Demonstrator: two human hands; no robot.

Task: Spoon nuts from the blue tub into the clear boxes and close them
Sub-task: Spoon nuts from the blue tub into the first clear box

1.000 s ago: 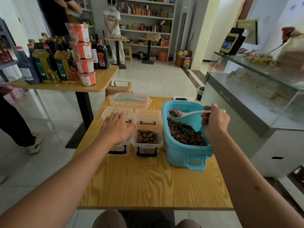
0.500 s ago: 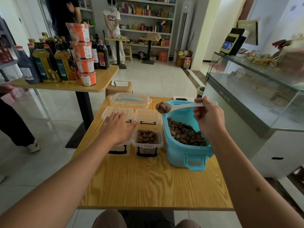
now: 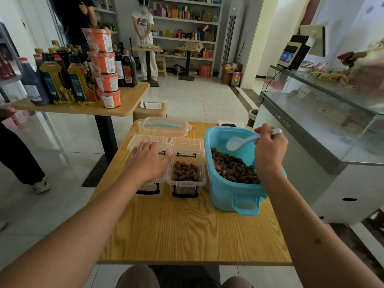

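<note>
While both bare forearms reached out over the light wood-grain table (image 3: pixel 187 231), the left hand (image 3: pixel 148 163) lay flat with its fingers straight and spread on the left clear plastic box (image 3: pixel 150 188), covering most of it, so what that box held could not be told; only its black front latch showed below the wrist. Just beside it on the right stood the second clear plastic box (image 3: pixel 186 179), open, its hinged lid (image 3: pixel 186 144) tipped back behind it, with a layer of brown nuts (image 3: pixel 185 171) inside. Touching or nearly touching that box's right side sat the light blue plastic tub (image 3: pixel 232 196), its floor heaped with more brown nuts toward the near side. Above the tub's far half, the right hand (image 3: pixel 270 150) had its fingers curled round the handle of a white plastic spoon (image 3: pixel 242 141), whose bowl pointed left and hung over the tub with nothing visible in it. Farther back on the table rested a clear rectangular lid with a blue carrying handle (image 3: pixel 164 126), and behind the tub lay a dark phone (image 3: pixel 228 125). Beyond, to the left, a second wooden table (image 3: pixel 83 109) carried oil bottles (image 3: pixel 68 80) and a stack of orange tubs (image 3: pixel 105 67). To the right ran a glass display counter (image 3: pixel 311 125). A person in a white shirt (image 3: pixel 144 38) stood before shelves at the back.
</note>
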